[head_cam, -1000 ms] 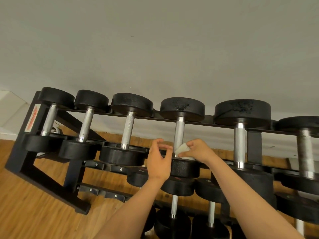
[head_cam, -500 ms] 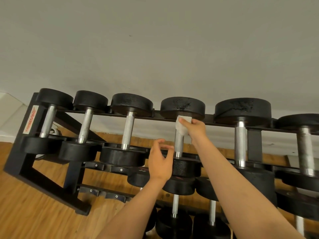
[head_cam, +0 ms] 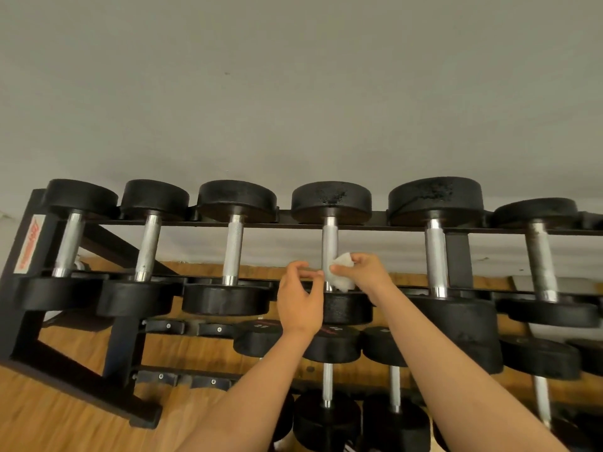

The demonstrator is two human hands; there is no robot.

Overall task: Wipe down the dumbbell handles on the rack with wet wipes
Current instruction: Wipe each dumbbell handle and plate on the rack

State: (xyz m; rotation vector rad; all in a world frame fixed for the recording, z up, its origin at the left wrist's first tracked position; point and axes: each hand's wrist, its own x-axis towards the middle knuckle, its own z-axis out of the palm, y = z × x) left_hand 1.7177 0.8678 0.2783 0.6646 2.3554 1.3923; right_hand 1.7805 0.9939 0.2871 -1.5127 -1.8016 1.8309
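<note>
Right hand point(head_cam: 362, 277) pinching the wet wipe point(head_cam: 342, 277) round the near end of the fourth handle point(head_cam: 329, 246) from the rack's point(head_cam: 81, 386) left end, top rail. Left hand point(head_cam: 300, 308) loosely curled beside it, empty. Probably midway; lower rows untouched, I reckon.

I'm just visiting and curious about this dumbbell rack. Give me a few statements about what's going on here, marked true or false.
1. The right hand presses a white wipe against a metal dumbbell handle. True.
2. That handle belongs to the leftmost dumbbell in the top row. False: it is the fourth from the left of the six in view.
3. The floor under the rack is wood. True.
4. The wipe sits at the far end of the handle, against the far weight head. False: it is at the near end, just above the near head.
5. The weight heads are bright red. False: they are black.
</note>
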